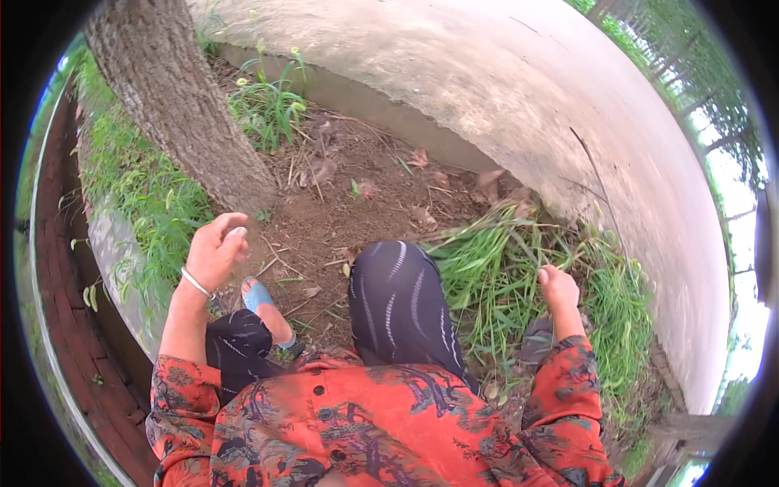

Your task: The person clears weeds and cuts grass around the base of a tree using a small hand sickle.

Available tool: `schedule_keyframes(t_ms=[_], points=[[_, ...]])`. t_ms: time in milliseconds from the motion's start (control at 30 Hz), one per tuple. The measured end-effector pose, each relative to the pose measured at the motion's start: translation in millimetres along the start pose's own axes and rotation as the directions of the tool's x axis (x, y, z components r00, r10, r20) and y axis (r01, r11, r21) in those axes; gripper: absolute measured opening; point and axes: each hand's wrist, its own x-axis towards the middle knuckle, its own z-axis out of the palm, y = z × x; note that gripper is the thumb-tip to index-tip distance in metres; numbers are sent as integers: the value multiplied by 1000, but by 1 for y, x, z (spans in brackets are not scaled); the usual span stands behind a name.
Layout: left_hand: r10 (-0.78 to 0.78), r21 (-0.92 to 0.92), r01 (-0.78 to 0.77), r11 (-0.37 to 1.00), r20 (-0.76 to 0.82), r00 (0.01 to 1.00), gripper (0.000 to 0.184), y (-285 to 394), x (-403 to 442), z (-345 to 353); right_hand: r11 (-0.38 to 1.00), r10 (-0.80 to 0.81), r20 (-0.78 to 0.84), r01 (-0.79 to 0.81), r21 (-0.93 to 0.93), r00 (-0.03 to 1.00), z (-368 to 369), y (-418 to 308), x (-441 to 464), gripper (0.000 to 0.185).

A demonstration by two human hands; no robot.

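My left hand (217, 253), with a white bangle (197, 283) at the wrist, is raised over bare soil near the foot of a tree trunk (182, 101). Its fingers curl in toward the thumb, and nothing shows in them. On the other side, my right hand (560, 290) is closed in a fist with the thumb on top, above a heap of pulled green grass (495, 272). Whatever that fist may hold is hidden from view. Between the hands is my bent knee (402, 296) in dark patterned trousers.
A pale concrete wall (519, 89) curves along the back and right, with a thin dry stick (596, 166) by it. Weeds (272, 109) grow at its base. My foot in a blue shoe (258, 295) rests on the soil. Red bricks (73, 325) line the far left.
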Motion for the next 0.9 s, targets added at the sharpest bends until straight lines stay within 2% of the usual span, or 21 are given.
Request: schedule_keyframes(t_ms=[67, 100, 233, 300, 333, 400, 433, 500, 533, 567, 600, 667, 733, 767, 833, 867, 900], points=[[-15, -22, 15, 1000, 29, 999, 25, 2, -1, 1, 981, 69, -112, -46, 190, 991, 1, 32, -8, 32], [-6, -1, 6, 1000, 30, 1000, 25, 2, 0, 1, 957, 159, -105, -127, 260, 982, -1, 42, -11, 32], [12, 27, -14, 1000, 48, 999, 25, -1, 4, 6, 841, 36, -314, 141, 523, 949, 39, 74, -9, 32], [23, 6, -23, 1000, 37, 999, 25, 2, 4, 13, 556, 193, -6, -104, 824, 981, 41, 63, -16, 32], [40, 0, -40, 999, 62, 997, 25, 4, 5, 16, 198, 278, 379, -439, 876, 883, 2, 15, -40, 32], [29, 99, -37, 994, 78, 997, 24, 6, 6, 19, 81, 242, 325, -352, 932, 914, 15, 1, -51, 34], [25, 79, -32, 996, 86, 996, 25, 6, 6, 21, 73, 256, 321, -350, 934, 912, 19, 3, -55, 34], [34, 51, -38, 998, 84, 996, 25, 7, 7, 25, 265, 262, -13, -59, 962, 965, 26, 3, -58, 33], [35, 26, -37, 999, 80, 996, 25, 7, 6, 27, 264, 263, -9, -63, 962, 965, 32, 1, -53, 33], [36, 29, -38, 999, 92, 995, 25, 7, 5, 28, 621, 65, -270, 173, 764, 961, 37, 1, -46, 32], [12, 40, -16, 999, 100, 995, 25, 8, 7, 29, 831, -209, -421, 388, 400, 882, 39, 0, -46, 31], [14, 39, -19, 999, 123, 992, 25, 13, 11, 33, 712, -171, -203, 264, 651, 964, 39, -30, -52, 30], [-20, 73, 10, 997, 138, 990, 26, 13, 10, 35, 797, -249, -62, 241, 553, 966, 52, -54, -46, 33], [5, 57, -12, 998, 125, 992, 27, 10, 10, 37, 801, -239, -68, 236, 551, 969, 49, -58, -45, 33], [28, 46, -34, 998, 128, 991, 27, 9, 10, 37, 938, -312, 223, 261, 229, 924, 44, -64, -43, 30], [41, 42, -46, 998, 129, 991, 27, 9, 9, 36, 937, -311, 223, 259, 234, 924, 49, -59, -40, 30], [39, 47, -46, 998, 129, 991, 27, 10, 8, 35, 966, -257, 292, 237, 102, 921, 61, -46, -34, 27]])
